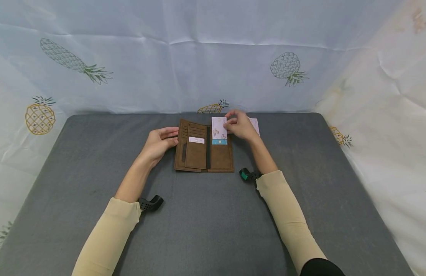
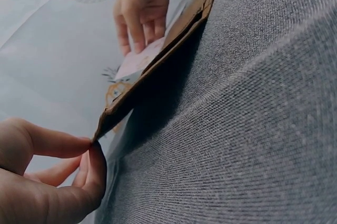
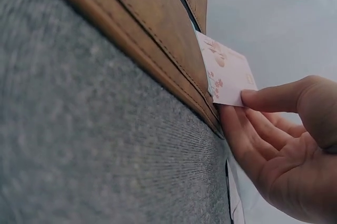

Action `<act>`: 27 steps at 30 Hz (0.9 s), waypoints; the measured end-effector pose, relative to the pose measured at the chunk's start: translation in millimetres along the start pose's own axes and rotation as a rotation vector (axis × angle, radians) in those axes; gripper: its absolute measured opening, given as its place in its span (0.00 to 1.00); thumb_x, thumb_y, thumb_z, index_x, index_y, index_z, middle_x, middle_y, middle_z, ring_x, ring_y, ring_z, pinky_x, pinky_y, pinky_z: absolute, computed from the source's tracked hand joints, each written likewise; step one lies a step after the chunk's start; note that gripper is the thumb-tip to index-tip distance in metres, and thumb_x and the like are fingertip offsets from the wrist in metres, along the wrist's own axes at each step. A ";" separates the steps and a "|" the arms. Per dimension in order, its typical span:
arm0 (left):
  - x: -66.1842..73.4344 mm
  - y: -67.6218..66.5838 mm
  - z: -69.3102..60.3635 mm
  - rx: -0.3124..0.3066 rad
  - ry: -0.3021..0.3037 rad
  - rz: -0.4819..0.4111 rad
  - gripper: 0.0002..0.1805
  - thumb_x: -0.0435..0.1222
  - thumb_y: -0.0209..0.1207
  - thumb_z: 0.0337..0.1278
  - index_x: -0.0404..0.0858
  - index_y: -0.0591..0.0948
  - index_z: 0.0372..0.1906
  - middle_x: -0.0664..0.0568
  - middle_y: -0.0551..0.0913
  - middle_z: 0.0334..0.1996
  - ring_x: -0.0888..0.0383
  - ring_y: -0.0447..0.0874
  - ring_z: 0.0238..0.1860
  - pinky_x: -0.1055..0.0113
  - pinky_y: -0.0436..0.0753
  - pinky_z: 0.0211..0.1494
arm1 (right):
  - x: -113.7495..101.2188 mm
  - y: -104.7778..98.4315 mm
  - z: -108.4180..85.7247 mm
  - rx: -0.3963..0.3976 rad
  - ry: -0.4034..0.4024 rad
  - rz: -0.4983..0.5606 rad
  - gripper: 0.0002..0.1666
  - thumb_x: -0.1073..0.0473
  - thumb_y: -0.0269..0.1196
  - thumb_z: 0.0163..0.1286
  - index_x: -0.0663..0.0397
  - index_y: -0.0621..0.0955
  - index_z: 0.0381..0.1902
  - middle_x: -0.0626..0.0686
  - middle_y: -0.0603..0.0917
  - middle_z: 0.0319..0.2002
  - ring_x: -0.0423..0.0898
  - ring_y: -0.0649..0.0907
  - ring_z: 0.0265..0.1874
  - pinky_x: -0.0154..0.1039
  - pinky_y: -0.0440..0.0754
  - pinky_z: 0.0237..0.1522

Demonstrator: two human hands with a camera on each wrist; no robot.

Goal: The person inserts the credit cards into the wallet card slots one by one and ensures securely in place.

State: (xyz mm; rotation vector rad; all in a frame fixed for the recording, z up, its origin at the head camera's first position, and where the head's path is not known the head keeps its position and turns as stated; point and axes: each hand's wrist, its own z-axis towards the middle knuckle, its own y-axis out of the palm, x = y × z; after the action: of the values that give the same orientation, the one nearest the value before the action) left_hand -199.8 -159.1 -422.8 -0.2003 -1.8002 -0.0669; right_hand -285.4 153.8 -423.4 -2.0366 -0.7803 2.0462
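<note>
Head view | left hand (image 1: 158, 143) pinches brown leather wallet (image 1: 221, 158), likely steadying it | right hand (image 1: 241, 125) grips pink rectangular card (image 1: 218, 127)

There are one wallet (image 1: 221, 158), two pink cards (image 1: 219, 125) (image 1: 255, 124), one blue card (image 1: 216, 142), one pale card (image 1: 196, 140) and two wrist mounts (image 1: 151, 203) (image 1: 249, 175).

head view looks down; wrist views, nearer, share the wallet (image 1: 222, 158).

In the head view, the right hand (image 1: 241, 124) partly hides a pale pink card (image 1: 255, 125) above right of centre; the white card (image 1: 196, 140) in the brown wallet (image 1: 221, 158) is too small to read. The left wrist view's lower-left edge crops the left hand (image 2: 52, 176).
</note>
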 end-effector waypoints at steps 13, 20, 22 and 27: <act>0.1 0.5 -0.1 0.000 0.001 -0.003 0.31 0.22 0.55 0.77 0.30 0.69 0.81 0.34 0.71 0.78 0.43 0.71 0.79 0.82 0.84 0.55 | 5.0 -6.5 -1.6 -0.044 -0.007 -0.162 0.20 0.66 0.69 0.75 0.67 0.81 0.60 0.70 0.92 0.47 0.49 0.92 0.36 0.31 0.83 0.39; 0.5 0.6 -0.3 0.000 0.002 -0.003 0.31 0.21 0.55 0.77 0.30 0.69 0.81 0.34 0.71 0.78 0.43 0.72 0.78 0.82 0.84 0.56 | 5.0 -10.6 -3.5 -0.049 -0.023 -0.206 0.14 0.63 0.71 0.71 0.64 0.85 0.51 0.59 0.91 0.38 0.40 0.83 0.32 0.34 0.77 0.37; 0.6 0.5 -0.3 0.001 0.001 0.000 0.31 0.21 0.55 0.77 0.30 0.69 0.81 0.34 0.71 0.78 0.43 0.72 0.78 0.81 0.84 0.58 | 5.0 -11.2 -3.9 -0.058 -0.035 -0.220 0.11 0.63 0.71 0.71 0.63 0.87 0.48 0.55 0.89 0.36 0.41 0.81 0.32 0.34 0.76 0.36; 0.1 0.1 -0.6 0.001 -0.003 0.006 0.31 0.22 0.54 0.77 0.31 0.68 0.81 0.34 0.71 0.78 0.43 0.72 0.78 0.79 0.84 0.59 | 4.6 -13.4 -5.7 -0.088 -0.058 -0.253 0.07 0.62 0.71 0.72 0.62 0.90 0.43 0.52 0.88 0.34 0.42 0.80 0.32 0.35 0.77 0.37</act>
State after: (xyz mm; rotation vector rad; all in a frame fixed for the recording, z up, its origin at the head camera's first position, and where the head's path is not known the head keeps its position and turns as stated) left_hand -199.2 -159.1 -422.6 -0.2051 -1.8029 -0.0621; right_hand -283.6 168.8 -421.0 -1.8188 -1.0950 1.9675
